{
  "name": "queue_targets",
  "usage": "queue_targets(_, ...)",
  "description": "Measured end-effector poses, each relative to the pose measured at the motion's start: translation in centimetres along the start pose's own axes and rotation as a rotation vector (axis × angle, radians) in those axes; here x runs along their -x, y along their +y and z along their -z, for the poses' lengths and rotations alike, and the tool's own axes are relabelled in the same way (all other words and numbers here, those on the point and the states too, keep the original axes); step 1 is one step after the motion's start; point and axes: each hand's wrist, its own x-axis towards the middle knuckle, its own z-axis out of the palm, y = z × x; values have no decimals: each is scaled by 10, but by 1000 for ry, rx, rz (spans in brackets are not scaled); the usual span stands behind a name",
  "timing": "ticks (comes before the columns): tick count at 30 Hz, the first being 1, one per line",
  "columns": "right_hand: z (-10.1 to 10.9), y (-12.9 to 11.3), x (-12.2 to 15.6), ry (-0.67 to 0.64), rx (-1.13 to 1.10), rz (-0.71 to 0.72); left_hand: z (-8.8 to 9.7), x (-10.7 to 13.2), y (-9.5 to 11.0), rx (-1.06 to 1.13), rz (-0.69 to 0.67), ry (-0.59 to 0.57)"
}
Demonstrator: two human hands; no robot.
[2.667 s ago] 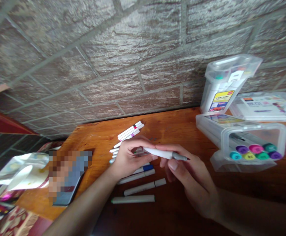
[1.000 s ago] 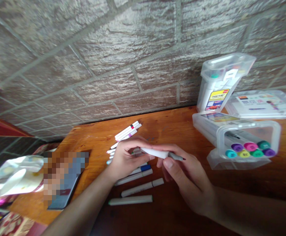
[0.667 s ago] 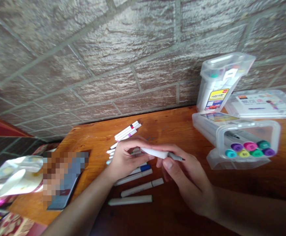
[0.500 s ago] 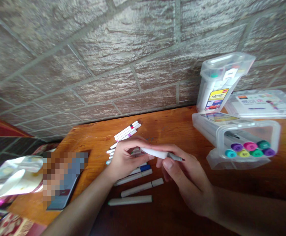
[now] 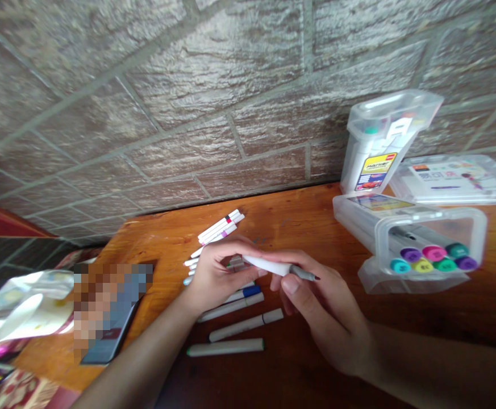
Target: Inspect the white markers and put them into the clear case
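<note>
A white marker [image 5: 273, 266] with a bare grey tip pointing right is held level above the wooden table [image 5: 316, 221]. My left hand [image 5: 216, 272] grips its left end with curled fingers, and a small grey piece shows inside that hand. My right hand [image 5: 322, 309] pinches the marker's right half between thumb and fingers. Below the hands lie several capped white markers [image 5: 241, 325], one with a blue cap [image 5: 254, 291]. More markers [image 5: 220, 227] lie behind the left hand.
A clear marker case [image 5: 422, 241] with coloured caps showing lies at the right, another case [image 5: 379, 142] stands against the brick wall, and a flat clear box [image 5: 456, 179] is beside it. A blurred dark object [image 5: 111, 309] and a plastic bag [image 5: 21, 304] sit at the left.
Almost nothing differs; both hands keep the same hold on the marker, and the view has shifted very slightly.
</note>
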Motion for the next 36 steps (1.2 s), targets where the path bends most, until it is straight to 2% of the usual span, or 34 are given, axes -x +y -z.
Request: queue_targets(36, -1, 1, 1, -5, 18, 42, 1, -1, -1, -16, -47, -9)
